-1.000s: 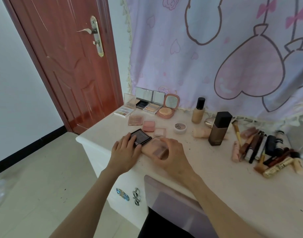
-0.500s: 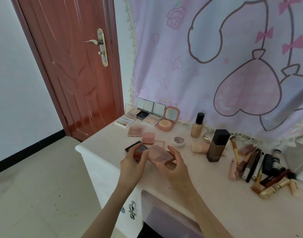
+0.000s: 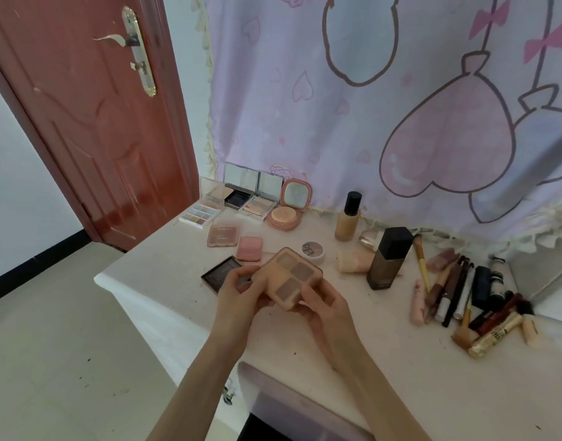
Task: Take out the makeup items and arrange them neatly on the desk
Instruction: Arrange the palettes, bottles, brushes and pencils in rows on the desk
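While both hands [image 3: 241,296] grip a palette [image 3: 291,278], black compact [image 3: 220,273] beneath, brown bottle [image 3: 388,257] beside

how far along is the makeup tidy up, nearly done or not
Partly done. Opened palettes stand in a row along the curtain, with two closed compacts in front. In hand: both the left hand and right hand hold a four-pan eyeshadow palette above the desk. Left to do: the brushes and tubes at the right lie in a loose pile.
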### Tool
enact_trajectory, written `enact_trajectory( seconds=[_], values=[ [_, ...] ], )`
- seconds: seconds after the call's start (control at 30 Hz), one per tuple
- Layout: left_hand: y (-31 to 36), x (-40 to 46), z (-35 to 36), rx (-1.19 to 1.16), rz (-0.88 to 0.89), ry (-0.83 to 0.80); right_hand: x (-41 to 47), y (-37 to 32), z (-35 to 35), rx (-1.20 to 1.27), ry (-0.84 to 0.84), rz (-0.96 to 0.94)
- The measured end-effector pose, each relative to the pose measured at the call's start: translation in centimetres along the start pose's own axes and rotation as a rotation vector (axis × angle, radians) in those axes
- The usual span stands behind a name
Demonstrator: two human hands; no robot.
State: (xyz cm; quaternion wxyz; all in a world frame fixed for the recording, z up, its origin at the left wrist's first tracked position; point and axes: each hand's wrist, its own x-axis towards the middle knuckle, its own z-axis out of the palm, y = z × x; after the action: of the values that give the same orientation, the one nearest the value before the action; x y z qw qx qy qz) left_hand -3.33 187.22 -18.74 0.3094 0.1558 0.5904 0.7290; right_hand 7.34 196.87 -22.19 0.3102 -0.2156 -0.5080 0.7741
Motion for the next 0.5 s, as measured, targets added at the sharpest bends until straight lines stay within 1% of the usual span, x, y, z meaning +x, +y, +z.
enact_trajectory(
  seconds=[0.07,0.13,0.23,0.33,0.4,0.43,0.5],
  values=[
    [-0.3,-0.1,0.2,0.025,-0.010,0.013,0.3,0.0,-0.2,0.028,0.026,0.026],
    [-0.4,0.0,-0.1,0.129,0.028,-0.056,0.7,0.1,-0.5,0.101,0.083,0.085],
    [0.7,1.0,-1.0,0.422,0.181,-0.230,1.8,-0.2,-0.6,0.149,0.110,0.176],
    [2.5,2.3,-2.4,0.675,0.332,-0.457,3.0,-0.8,-0.3,0.192,0.061,0.282],
    [3.3,2.9,-3.0,0.810,0.404,-0.555,3.7,-1.0,-0.1,0.243,0.011,0.332],
    [3.4,3.1,-3.1,0.851,0.442,-0.561,3.9,-1.1,0.0,0.279,-0.012,0.349],
    [3.2,3.3,-3.1,0.879,0.526,-0.480,3.9,-1.5,0.2,0.378,-0.048,0.382]
  ],
)
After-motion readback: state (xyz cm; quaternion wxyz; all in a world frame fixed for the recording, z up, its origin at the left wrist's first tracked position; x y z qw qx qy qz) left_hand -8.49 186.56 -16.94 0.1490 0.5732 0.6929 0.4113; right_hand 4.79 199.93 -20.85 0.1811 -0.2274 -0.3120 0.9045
